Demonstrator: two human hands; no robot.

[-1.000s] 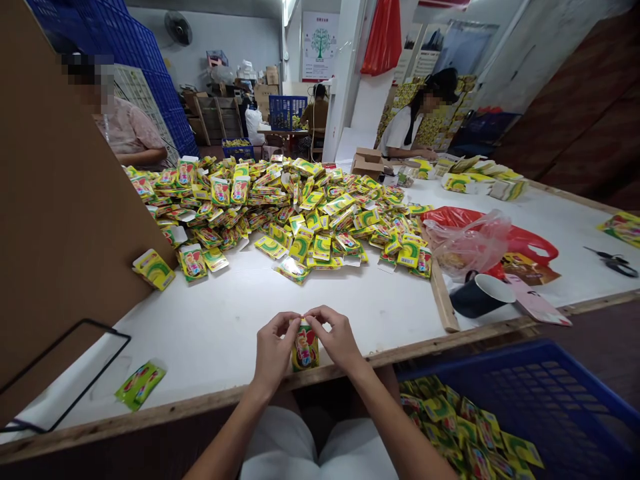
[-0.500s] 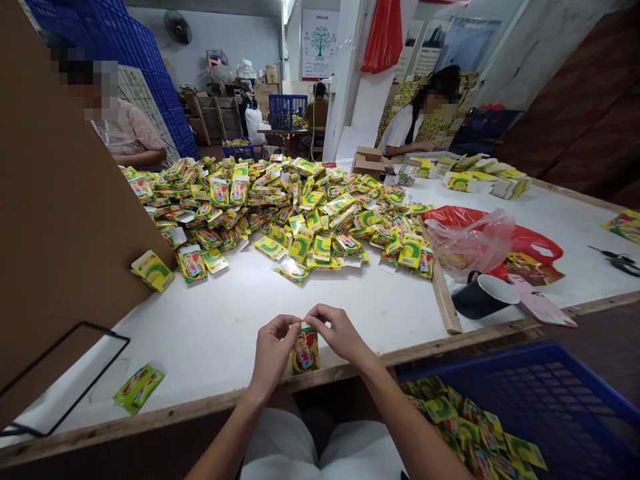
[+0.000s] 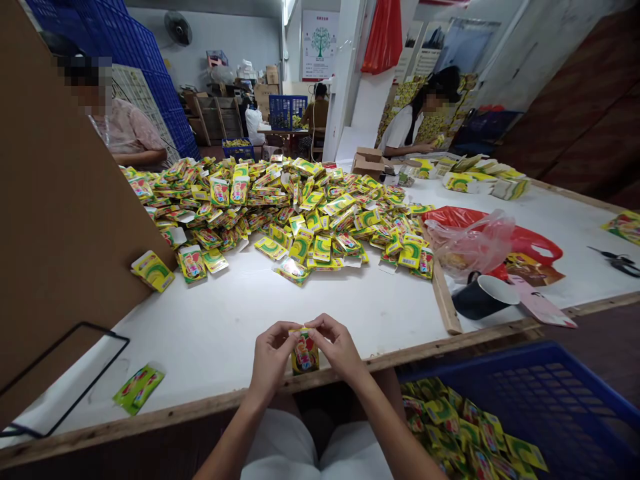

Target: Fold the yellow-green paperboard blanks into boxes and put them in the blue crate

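A small printed yellow-green carton stands upright at the front edge of the white table, between my two hands. My left hand pinches its top left corner with thumb and fingers. At the top right corner my right hand does the same. The carton's top looks closed, with its edge partly behind my fingertips. Beyond my hands lies a large heap of similar cartons, several with white end flaps sticking out.
On the left are a cardboard sheet, a black wire frame and a green packet. Rightward are a wooden strip, a dark cup, a red bag and scissors. A blue basket of cartons sits below. Co-workers sit beyond.
The white flap at the carton's top has gone from sight, and a yellow top edge shows. My hands have shifted slightly down. The co-worker at the right has raised a hand with a small item.
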